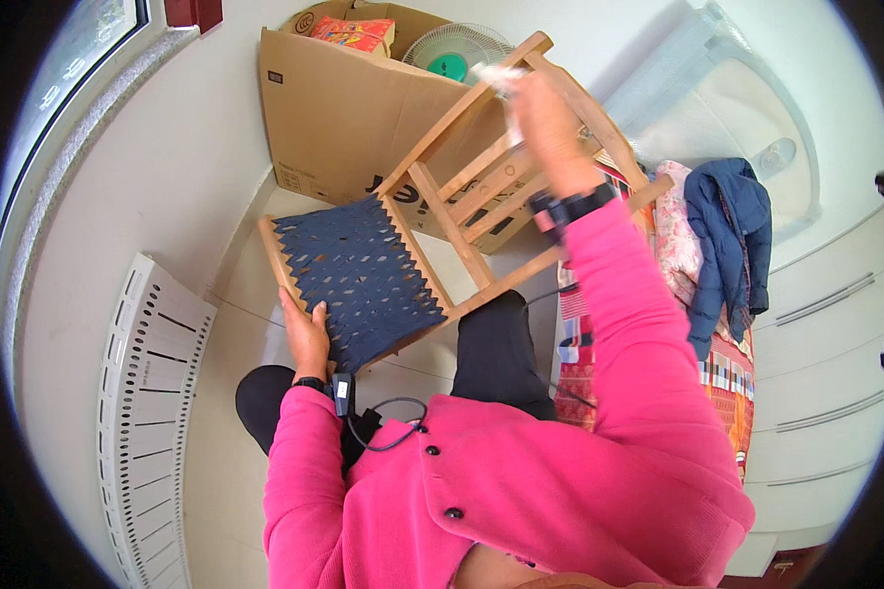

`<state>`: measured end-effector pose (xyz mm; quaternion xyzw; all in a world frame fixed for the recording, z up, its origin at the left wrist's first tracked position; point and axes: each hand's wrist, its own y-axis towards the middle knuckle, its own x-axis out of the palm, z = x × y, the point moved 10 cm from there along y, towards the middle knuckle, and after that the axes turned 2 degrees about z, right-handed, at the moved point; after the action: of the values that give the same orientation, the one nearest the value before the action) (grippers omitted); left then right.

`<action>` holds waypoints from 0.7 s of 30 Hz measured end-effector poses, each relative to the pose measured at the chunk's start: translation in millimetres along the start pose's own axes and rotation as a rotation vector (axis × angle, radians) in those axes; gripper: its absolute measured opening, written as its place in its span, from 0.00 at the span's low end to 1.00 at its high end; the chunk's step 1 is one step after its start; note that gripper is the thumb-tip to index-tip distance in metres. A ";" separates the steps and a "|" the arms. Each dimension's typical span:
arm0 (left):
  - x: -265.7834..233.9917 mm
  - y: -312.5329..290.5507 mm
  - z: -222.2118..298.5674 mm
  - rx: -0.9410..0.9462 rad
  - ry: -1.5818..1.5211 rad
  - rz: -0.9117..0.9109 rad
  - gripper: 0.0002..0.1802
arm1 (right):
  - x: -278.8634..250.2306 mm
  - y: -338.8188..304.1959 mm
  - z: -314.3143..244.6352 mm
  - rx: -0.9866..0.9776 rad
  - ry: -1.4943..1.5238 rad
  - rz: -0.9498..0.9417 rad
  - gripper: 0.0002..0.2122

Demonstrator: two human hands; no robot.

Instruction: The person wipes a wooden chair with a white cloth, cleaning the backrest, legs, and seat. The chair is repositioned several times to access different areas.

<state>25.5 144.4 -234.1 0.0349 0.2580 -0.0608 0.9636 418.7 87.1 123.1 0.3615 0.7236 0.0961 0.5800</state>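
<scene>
A wooden chair (pixel 427 177) with a slatted back and a woven dark blue seat (pixel 359 270) is tilted in front of me. My left hand (pixel 306 334) grips the front edge of the seat frame, fingers wrapped round the wood. Up at the top of the chair back, my right hand (pixel 548 123) is closed on a white cloth or tissue (pixel 499 80), pressed near a back post. That hand is somewhat blurred, and its palm side is hidden.
Behind the chair stands a large cardboard box (pixel 354 118) holding a fan (pixel 452 54) and a red-orange package (pixel 354 34). A white radiator (pixel 152 422) lines the left wall. To the right, a navy jacket (pixel 732 236) lies on patterned fabric (pixel 727 393), near white drawers (pixel 825 363).
</scene>
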 end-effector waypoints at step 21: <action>-1.6 3.4 -6.1 -0.119 0.115 -0.037 0.46 | 171.9 -62.4 -48.1 -0.432 -0.407 -0.461 0.12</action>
<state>21.6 148.4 -238.4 -0.0238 0.3169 -0.0610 0.9462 337.9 164.8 -29.2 0.0702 0.6189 0.0395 0.7813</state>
